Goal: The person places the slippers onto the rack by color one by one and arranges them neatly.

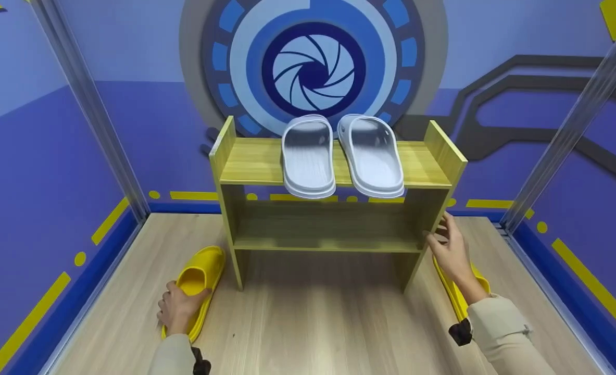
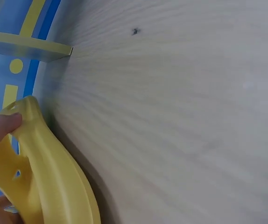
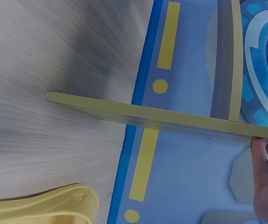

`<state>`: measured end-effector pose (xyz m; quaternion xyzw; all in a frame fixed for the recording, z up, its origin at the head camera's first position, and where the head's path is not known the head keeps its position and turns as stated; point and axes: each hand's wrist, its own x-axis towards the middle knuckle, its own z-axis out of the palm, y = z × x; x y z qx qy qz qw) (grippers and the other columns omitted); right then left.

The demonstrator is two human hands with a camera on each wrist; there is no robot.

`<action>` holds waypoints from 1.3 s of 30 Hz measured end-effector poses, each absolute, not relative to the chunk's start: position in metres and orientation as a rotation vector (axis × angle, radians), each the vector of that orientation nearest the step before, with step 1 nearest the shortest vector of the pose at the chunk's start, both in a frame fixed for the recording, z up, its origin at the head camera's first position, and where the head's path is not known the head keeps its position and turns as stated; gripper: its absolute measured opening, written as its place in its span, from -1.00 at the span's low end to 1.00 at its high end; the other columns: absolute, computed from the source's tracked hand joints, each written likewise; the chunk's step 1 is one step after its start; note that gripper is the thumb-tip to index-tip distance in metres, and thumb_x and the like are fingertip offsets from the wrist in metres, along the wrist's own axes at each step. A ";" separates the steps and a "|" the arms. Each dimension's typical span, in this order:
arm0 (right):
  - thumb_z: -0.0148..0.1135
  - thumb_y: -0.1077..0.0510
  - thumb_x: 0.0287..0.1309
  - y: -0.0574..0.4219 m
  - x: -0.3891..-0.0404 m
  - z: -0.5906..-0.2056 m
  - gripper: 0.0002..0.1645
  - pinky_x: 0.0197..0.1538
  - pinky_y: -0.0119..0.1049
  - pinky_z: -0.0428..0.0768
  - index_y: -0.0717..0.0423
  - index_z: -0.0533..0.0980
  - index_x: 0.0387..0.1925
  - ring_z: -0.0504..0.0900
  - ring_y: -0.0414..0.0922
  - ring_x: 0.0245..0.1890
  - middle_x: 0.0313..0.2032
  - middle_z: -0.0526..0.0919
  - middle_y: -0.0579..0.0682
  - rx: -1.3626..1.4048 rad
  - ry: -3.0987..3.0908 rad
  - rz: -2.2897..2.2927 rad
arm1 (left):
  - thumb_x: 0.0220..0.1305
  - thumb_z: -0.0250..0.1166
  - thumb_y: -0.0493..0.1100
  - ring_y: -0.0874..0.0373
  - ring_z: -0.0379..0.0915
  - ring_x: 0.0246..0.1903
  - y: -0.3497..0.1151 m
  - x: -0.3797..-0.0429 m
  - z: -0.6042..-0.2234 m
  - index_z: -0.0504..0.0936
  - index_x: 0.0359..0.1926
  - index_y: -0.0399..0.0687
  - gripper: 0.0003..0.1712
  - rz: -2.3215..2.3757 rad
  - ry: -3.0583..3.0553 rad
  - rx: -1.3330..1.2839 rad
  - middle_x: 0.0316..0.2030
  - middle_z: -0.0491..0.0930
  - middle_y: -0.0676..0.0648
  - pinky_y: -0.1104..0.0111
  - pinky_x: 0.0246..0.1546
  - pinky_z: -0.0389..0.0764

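My left hand grips a yellow clog on the floor to the left of a wooden shoe rack. In the left wrist view the thumb lies on the clog's upper. At the rack's right side panel, my right hand pinches the front edge, fingers along the outer face and thumb on the other side. Partly hidden behind that hand and wrist is the other yellow clog. A pair of pale grey clogs, a left one and a right one, rests on the rack's top shelf.
The rack has a lower shelf and stands on a wood-patterned floor. Behind it rises a blue printed wall. Metal posts stand at the left corner and the right corner.
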<state>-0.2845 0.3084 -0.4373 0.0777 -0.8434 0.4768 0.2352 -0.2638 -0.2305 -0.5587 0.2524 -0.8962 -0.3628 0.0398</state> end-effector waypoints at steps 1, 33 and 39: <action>0.10 0.26 0.10 0.308 -0.284 -0.437 -0.30 -0.16 -0.32 0.46 0.02 0.11 0.27 0.44 0.03 -0.09 -0.01 0.38 0.13 0.217 -2.312 1.310 | -0.15 0.32 0.18 -0.36 0.06 -0.07 -0.233 -0.263 -0.558 -0.03 0.15 -0.43 0.09 -1.116 -2.762 0.745 -0.06 0.19 -0.49 -0.16 -0.08 0.05; 0.07 0.37 0.06 0.297 -0.272 -0.421 -0.34 -0.26 -0.61 0.37 0.19 0.15 0.22 0.45 0.11 -0.13 -0.06 0.39 0.23 0.257 -2.270 1.340 | -0.22 0.40 0.13 -0.24 0.10 -0.08 -0.301 -0.229 -0.484 -0.04 0.16 -0.37 0.11 -1.214 -3.202 0.033 0.02 0.16 -0.45 -0.18 -0.08 0.07; 0.07 0.38 0.06 0.290 -0.265 -0.413 -0.36 -0.26 -0.62 0.37 0.23 0.15 0.21 0.45 0.12 -0.13 -0.06 0.39 0.26 0.246 -2.277 1.326 | -0.18 0.41 0.04 -0.17 0.16 -0.12 -0.299 -0.225 -0.475 0.02 0.13 -0.35 0.01 -1.279 -3.271 -0.051 -0.03 0.23 -0.36 -0.15 -0.07 0.11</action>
